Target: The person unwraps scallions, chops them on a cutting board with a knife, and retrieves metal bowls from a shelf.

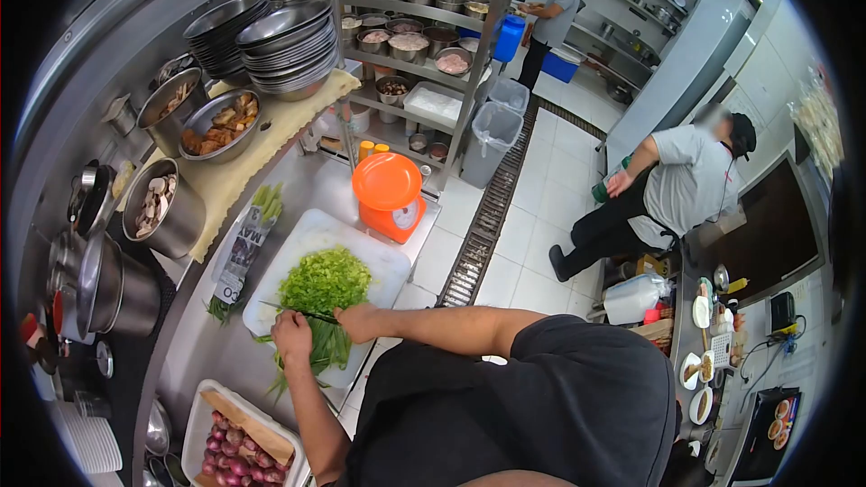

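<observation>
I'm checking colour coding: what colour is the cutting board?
The cutting board is white, shown in the head view.

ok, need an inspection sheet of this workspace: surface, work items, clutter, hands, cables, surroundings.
Surface: steel counter, with a white cutting board on it.
Work items: chopped greens heaped on the board; uncut greens next to them; knife.
Clutter: orange scale, wrapped bundle and red onions in a tub, all around the board.
Hands: right hand grips the knife; left hand is on the greens by the blade.
Cables: thin cable by the right-hand wall; nothing seen near the board.
Surroundings: one co-worker at right, another person farther back; floor grate.
</observation>
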Available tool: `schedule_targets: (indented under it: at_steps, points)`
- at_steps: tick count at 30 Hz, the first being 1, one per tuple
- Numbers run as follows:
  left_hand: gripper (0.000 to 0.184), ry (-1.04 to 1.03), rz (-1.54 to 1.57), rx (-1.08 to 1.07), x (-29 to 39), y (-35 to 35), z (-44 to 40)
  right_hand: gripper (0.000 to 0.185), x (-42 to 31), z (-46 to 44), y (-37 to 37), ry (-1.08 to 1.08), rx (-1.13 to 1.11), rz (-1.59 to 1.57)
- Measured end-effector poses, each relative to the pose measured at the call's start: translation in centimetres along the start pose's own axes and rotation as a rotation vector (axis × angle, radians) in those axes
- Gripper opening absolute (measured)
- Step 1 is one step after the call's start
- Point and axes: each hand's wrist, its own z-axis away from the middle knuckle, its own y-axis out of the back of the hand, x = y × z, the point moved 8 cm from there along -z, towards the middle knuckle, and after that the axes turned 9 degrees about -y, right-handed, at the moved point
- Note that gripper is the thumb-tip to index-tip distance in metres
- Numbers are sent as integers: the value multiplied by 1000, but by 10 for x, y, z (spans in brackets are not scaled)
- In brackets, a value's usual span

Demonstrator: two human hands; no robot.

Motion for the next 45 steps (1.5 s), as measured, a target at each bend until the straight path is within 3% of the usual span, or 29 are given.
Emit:
schedule_targets:
  at_steps: [5, 9, 16, 19, 28, 45]
  points:
    - [37, -151, -133, 160, 10, 2, 20, 60, 0, 2, 2, 8, -2, -9]
    - [47, -44, -282, 176, 26, 1, 41, 56, -3, 4, -4, -7, 75, -3]
    - [51, 106, -249, 121, 35, -12, 50, 47, -20, 12, 9, 23, 142, -27]
    - [57, 126, -264, 102, 41, -20, 58, 44, -24, -9, -1, -70, 154, -74]
    - [54, 9, -183, 318, 51, -24, 86, 49, -24, 2, 6, -32, 127, -35]
    - [41, -103, -293, 373, 38, -15, 57, 51, -22, -12, 6, 32, 140, -82]
